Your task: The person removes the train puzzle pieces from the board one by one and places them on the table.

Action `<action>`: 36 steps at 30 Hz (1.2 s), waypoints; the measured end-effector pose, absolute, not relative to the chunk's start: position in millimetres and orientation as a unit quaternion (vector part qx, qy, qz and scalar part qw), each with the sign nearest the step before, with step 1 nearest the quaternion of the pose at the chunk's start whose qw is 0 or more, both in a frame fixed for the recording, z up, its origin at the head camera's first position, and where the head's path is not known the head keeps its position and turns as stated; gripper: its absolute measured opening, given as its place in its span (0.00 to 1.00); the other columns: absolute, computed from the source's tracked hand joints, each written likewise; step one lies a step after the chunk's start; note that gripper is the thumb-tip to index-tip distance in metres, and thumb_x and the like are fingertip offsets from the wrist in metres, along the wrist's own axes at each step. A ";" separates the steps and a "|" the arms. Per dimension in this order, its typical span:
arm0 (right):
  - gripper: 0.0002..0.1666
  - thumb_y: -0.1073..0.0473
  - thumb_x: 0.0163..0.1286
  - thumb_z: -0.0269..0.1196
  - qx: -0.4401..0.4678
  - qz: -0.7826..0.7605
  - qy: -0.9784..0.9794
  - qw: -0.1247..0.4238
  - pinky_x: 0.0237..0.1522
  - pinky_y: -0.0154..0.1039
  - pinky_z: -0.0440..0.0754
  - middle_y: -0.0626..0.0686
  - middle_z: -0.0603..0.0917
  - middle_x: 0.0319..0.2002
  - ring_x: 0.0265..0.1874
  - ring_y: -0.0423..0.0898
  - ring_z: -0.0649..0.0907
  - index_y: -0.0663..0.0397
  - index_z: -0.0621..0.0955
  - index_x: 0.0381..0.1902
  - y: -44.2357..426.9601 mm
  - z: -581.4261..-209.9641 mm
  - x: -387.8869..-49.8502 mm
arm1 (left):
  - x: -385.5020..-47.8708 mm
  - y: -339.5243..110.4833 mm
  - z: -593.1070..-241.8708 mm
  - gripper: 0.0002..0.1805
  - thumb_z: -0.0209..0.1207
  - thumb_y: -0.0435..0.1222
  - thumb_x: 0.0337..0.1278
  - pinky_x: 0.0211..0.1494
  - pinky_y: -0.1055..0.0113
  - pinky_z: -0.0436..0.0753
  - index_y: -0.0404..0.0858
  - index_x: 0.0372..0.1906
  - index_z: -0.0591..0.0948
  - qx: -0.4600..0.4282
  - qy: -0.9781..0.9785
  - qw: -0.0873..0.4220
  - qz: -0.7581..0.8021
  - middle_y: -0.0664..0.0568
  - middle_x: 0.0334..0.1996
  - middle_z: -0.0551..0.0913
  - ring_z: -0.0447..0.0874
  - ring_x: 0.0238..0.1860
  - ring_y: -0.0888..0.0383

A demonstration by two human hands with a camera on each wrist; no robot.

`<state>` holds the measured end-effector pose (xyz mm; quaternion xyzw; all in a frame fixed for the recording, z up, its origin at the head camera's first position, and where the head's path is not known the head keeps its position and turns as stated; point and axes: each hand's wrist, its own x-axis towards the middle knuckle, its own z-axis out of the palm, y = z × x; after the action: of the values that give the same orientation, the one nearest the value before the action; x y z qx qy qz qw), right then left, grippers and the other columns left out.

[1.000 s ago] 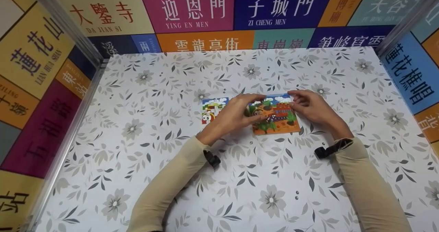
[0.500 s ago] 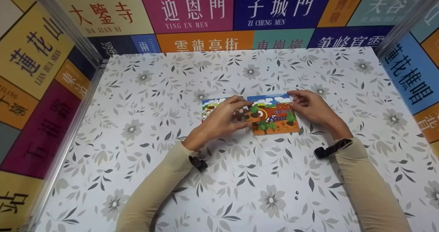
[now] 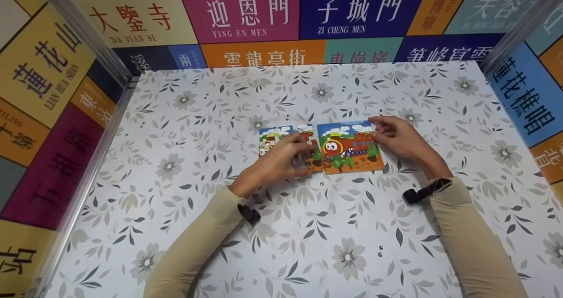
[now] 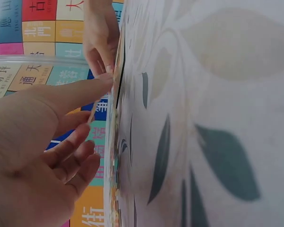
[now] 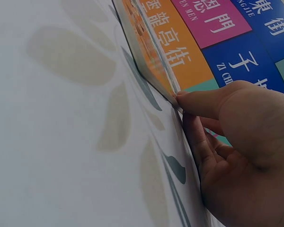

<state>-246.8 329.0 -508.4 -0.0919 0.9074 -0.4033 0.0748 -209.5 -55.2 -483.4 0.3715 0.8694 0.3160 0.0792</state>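
A square cartoon train picture card [image 3: 350, 147] lies flat on the patterned tabletop. My right hand [image 3: 402, 138] pinches its upper right edge; the right wrist view shows the thumb [image 5: 201, 101] on top of the edge. Just left of the card lie flat puzzle pieces [image 3: 273, 133] with matching train and cloud pictures. Over them is my left hand [image 3: 277, 161], covering much of their lower part. A thin puzzle piece [image 4: 93, 111], seen edge-on in the left wrist view, is pinched between its thumb and fingers. The face of that piece is mostly hidden.
The white tabletop [image 3: 211, 236] has a grey leaf and flower print. Panels with large Chinese lettering [image 3: 250, 14] stand along its back and sides. Black straps [image 3: 420, 194] circle both wrists over beige sleeves.
My left hand has drawn left from over the train card to the pieces beside it, carrying a piece. The card's train face now shows fully. My right hand has stayed put.
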 end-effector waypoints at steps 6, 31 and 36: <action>0.31 0.54 0.81 0.67 -0.094 -0.404 0.907 0.074 0.51 0.20 0.79 0.59 0.84 0.54 0.49 0.39 0.84 0.50 0.77 0.77 329.4 -508.6 -246.4 | -209.9 -56.2 -483.2 0.38 0.79 0.43 0.58 0.66 0.57 0.82 0.41 0.73 0.81 0.383 0.871 0.098 0.292 0.49 0.60 0.85 0.82 0.59 0.52; 0.31 0.58 0.80 0.67 -0.087 -0.407 0.906 0.078 0.52 0.20 0.80 0.57 0.84 0.55 0.49 0.41 0.84 0.52 0.76 0.77 328.5 -509.2 -248.1 | -206.7 -52.7 -489.8 0.30 0.76 0.44 0.64 0.61 0.60 0.83 0.41 0.69 0.83 0.375 0.868 0.103 0.308 0.50 0.54 0.86 0.84 0.54 0.55; 0.31 0.57 0.81 0.66 -0.097 -0.407 0.905 0.076 0.52 0.20 0.79 0.59 0.84 0.56 0.48 0.37 0.84 0.53 0.76 0.77 329.4 -508.9 -247.5 | -206.1 -53.4 -489.4 0.30 0.75 0.44 0.65 0.60 0.60 0.83 0.42 0.69 0.83 0.366 0.871 0.108 0.311 0.50 0.55 0.86 0.83 0.55 0.55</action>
<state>-247.5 329.4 -508.9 -0.0971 0.9053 -0.4066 0.0755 -206.1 -53.4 -489.4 0.3661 0.8706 0.3107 0.1077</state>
